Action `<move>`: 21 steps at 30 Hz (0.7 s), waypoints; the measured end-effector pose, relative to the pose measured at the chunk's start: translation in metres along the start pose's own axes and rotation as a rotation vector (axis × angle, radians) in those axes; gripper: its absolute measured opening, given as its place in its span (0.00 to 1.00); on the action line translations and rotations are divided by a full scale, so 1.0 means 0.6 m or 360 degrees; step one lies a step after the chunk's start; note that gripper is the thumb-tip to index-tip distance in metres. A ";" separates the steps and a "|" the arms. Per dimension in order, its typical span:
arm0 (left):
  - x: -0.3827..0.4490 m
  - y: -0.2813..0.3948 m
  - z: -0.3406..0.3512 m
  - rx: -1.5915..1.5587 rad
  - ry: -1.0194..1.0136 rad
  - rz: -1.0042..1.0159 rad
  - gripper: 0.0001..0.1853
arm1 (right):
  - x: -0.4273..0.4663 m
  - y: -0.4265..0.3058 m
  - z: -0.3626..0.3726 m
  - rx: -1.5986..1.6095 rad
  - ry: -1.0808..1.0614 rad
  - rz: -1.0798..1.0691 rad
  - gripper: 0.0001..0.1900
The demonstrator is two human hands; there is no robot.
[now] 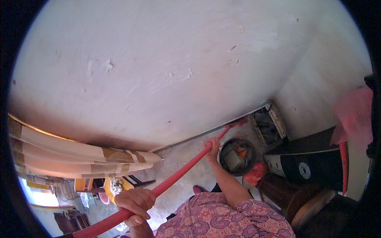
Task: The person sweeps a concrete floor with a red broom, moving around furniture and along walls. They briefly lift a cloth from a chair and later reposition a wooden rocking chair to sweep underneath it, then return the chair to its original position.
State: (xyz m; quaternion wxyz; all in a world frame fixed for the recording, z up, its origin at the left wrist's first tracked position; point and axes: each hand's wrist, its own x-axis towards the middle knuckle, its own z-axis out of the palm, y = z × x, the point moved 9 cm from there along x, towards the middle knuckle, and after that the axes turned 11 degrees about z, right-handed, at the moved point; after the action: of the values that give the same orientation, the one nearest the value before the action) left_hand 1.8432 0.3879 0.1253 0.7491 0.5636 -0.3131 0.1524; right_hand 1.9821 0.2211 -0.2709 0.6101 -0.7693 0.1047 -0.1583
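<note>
A long red pole [178, 172] runs slantwise from the lower left up to the floor's edge by the wall. My left hand [135, 205] is closed round its near part. Farther along, my right hand [212, 147] grips the same pole. Red bristles or strands [239, 122], probably a broom head, lie at the far end, where the floor meets the wall. Just right of my right hand stands a round dark bucket [237, 156] with a greyish block-like item and something orange inside.
Behind the bucket is an open box-like frame [268, 125] with dark contents. A red plastic bag [256, 173] lies beside the bucket, near a dark brown wooden piece [276, 193]. A striped curtain [83, 151] hangs at left. The white wall [154, 65] has peeling patches.
</note>
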 end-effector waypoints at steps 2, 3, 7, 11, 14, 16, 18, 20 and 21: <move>0.008 0.024 0.009 0.0014 -0.0058 0.0017 0.20 | -0.052 0.012 0.047 -0.0215 -0.0284 0.0150 0.15; 0.012 0.038 0.013 0.0021 -0.0043 -0.0009 0.20 | -0.076 -0.001 0.069 -0.0050 -0.0477 0.0128 0.16; 0.027 0.154 0.022 0.0159 0.0139 0.0305 0.19 | -0.154 -0.113 0.098 0.0016 -0.0911 -0.0138 0.19; 0.038 0.248 0.023 -0.0170 -0.0287 0.0548 0.20 | -0.154 -0.210 0.073 -0.0018 -0.1076 -0.0304 0.20; 0.025 0.263 -0.003 -0.0117 -0.0070 0.0618 0.20 | -0.120 -0.211 0.048 -0.0131 -0.1086 -0.0282 0.20; 0.008 0.213 -0.048 -0.0005 0.0422 0.0348 0.15 | -0.086 -0.171 0.047 -0.0277 -0.1127 -0.0261 0.19; -0.016 0.135 -0.066 0.0061 0.0518 0.0024 0.12 | -0.057 -0.126 0.047 -0.0407 -0.0977 -0.0312 0.19; -0.020 0.079 -0.067 -0.0033 0.0287 0.0104 0.18 | -0.070 -0.083 0.073 -0.0436 -0.0962 -0.0363 0.19; -0.025 0.079 -0.064 -0.0119 0.0239 0.0093 0.18 | -0.075 -0.058 0.083 -0.0487 -0.0955 -0.0342 0.20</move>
State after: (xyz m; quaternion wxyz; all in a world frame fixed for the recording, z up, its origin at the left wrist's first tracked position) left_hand 1.8157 0.4411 0.1449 0.7862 0.5129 -0.2778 0.2042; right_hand 1.9579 0.2904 -0.2526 0.4713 -0.8706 -0.1383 0.0291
